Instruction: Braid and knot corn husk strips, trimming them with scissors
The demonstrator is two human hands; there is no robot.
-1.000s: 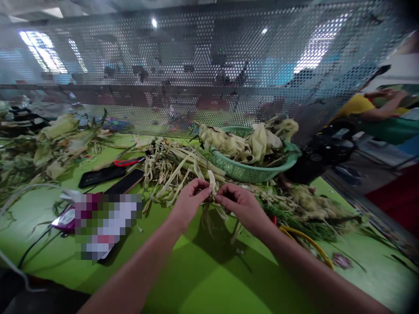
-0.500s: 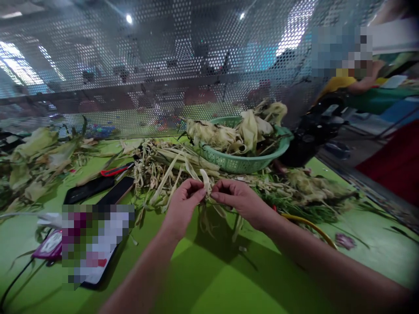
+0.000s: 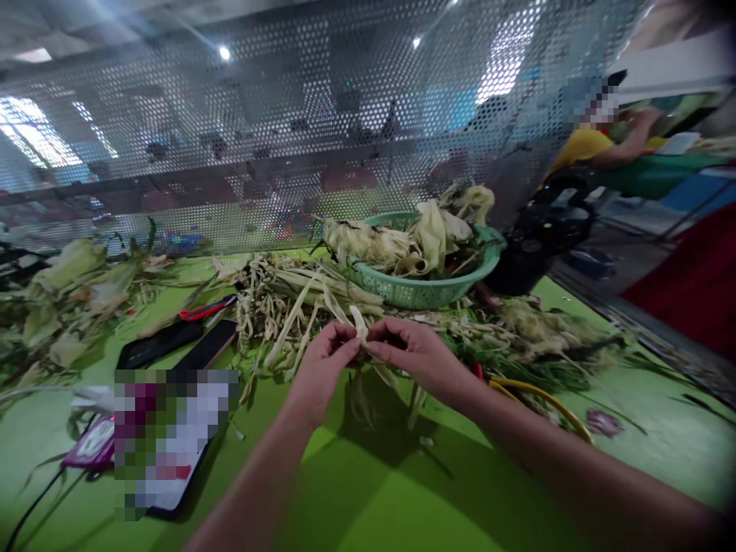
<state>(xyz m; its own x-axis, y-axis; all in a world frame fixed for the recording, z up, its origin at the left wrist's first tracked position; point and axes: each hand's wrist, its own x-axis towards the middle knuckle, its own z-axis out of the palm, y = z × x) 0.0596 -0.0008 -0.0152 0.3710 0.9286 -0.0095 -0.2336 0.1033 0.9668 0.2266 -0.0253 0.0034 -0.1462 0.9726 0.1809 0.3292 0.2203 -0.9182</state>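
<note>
Both of my hands meet above the near side of the green table, pinching one pale strip of corn husk (image 3: 359, 322) between them. My left hand (image 3: 329, 360) has its thumb and forefinger closed on the husk strip from the left. From the right, my right hand (image 3: 419, 354) pinches the same piece, its fingers curled. The strip's tip stands up between the fingertips, and other pale ends hang below. Just beyond the hands lies a heap of knotted husk strips (image 3: 258, 314). Behind it, a green plastic basket (image 3: 422, 294) holds dried husks and corn silk.
At left are a phone (image 3: 207, 345), a black pouch (image 3: 158, 346), a red-handled cutter (image 3: 207, 308) and a pile of husks (image 3: 63, 299). A yellow loop (image 3: 552, 391) lies by my right forearm. Behind stands a perforated metal screen (image 3: 276, 153). A person in yellow (image 3: 583, 146) sits far right.
My right hand has come slightly closer to the left, so its fingertips now touch the husk strip. The whole view has shifted a little.
</note>
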